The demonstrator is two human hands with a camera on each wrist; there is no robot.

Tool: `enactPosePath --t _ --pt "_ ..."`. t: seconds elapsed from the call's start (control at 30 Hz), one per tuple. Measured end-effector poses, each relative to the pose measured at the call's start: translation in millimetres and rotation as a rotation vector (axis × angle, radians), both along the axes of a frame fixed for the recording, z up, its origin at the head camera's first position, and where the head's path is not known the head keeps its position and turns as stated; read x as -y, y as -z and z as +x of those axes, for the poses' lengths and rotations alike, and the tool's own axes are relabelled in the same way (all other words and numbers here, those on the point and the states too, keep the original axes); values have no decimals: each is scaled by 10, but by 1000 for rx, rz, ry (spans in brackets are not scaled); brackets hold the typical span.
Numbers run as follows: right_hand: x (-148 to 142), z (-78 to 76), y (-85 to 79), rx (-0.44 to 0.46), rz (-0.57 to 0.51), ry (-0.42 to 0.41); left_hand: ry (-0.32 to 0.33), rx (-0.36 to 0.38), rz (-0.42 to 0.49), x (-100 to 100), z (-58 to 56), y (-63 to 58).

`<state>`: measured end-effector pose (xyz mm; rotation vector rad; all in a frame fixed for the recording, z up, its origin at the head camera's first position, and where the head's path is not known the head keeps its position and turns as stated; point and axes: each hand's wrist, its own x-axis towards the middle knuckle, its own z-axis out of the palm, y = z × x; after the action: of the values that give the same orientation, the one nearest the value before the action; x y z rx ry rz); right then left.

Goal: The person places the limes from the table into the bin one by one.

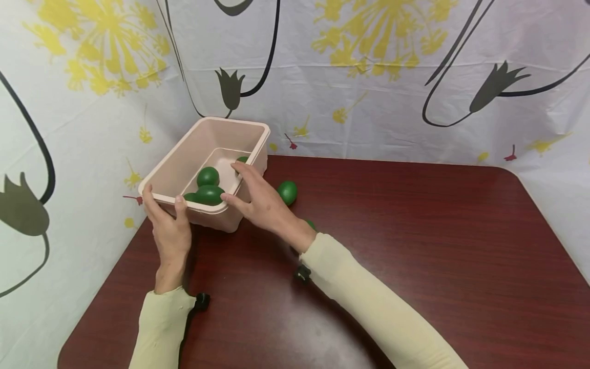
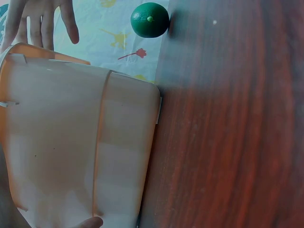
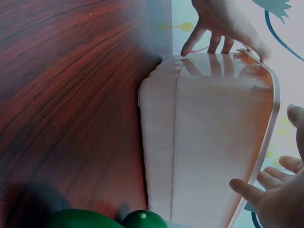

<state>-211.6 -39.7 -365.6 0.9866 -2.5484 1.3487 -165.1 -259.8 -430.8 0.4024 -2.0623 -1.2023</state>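
A pale pink plastic bin (image 1: 172, 164) stands at the table's far left, holding several green limes (image 1: 208, 177). My left hand (image 1: 171, 233) grips its near left corner, thumb over the near rim and fingers against the outside. Over the right rim lies my right hand (image 1: 265, 205), its fingers spread and fairly straight. One fingertip of it shows against the outer wall in the right wrist view. Just right of the bin a loose lime (image 1: 287, 192) rests on the table. Another lime (image 1: 311, 224) is mostly hidden behind my right wrist.
The dark red wooden table (image 1: 415, 246) has rounded corners. A white cloth (image 1: 378, 113) with yellow and grey flower prints hangs behind it and along the left. The bin stands close to that cloth. Small black devices (image 1: 302, 272) are strapped at both wrists.
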Motion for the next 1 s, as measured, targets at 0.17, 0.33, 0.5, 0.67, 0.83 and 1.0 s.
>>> enactPosePath --t 0.17,0.33,0.5,0.67,0.83,1.0 --pt "-62 11 27 -13 -33 20 -1 -3 -4 -4 8 -2" --pt "-131 7 49 -40 -64 63 0 -2 -4 -3 6 -5" --pt "-226 -17 83 -65 -76 105 0 -2 -2 -8 7 -8" --pt "-343 -58 99 -36 -69 159 2 -2 -3 -6 12 -5" --pt "-468 -105 110 -1 -63 210 0 -6 -9 -1 11 -3" --pt "-582 -154 158 27 -31 263 -1 -9 -13 -1 7 -1"
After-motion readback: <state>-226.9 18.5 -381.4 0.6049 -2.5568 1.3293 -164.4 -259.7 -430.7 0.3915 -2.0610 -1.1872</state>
